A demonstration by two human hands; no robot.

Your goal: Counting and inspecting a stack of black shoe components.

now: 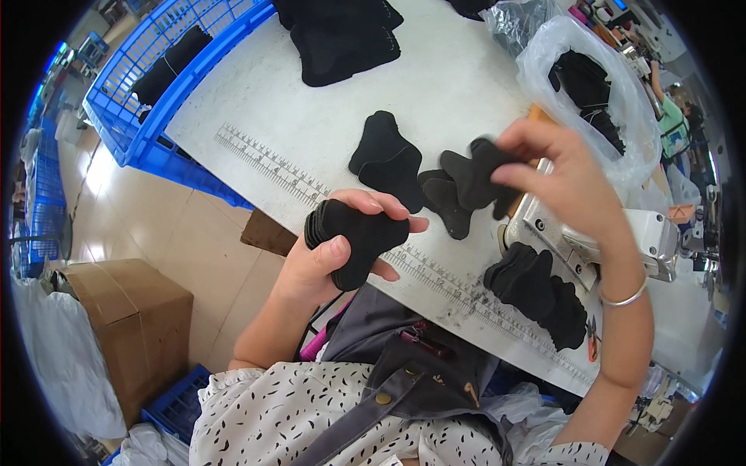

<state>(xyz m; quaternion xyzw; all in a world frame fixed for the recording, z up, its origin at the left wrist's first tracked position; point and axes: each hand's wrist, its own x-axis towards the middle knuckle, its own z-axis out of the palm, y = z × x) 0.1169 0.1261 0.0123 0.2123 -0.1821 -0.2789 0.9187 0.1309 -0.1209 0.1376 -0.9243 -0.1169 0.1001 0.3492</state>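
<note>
My left hand (301, 270) is wrapped round a neat stack of black fabric pieces (353, 237), thumb on top and fingers along the far side. Further right, my right hand (566, 172) pinches a dark fabric piece (475, 177) between thumb and fingers above the table. Beneath it, another rounded dark piece (449, 206) lies on the tabletop. Between the hands and farther back, a few overlapping black pieces (386, 161) rest flat. Piles of similar black pieces (528, 281) lie to the right, near the table's front edge.
Printed rulers mark the white table (256, 109). A white sewing machine (653, 237) stands at the right, close to orange-handled snips (593, 342). A plastic bag (629, 101) of black pieces, larger black fabric (342, 50) and a blue basket (159, 116) are farther back. A cardboard box (132, 334) stands left.
</note>
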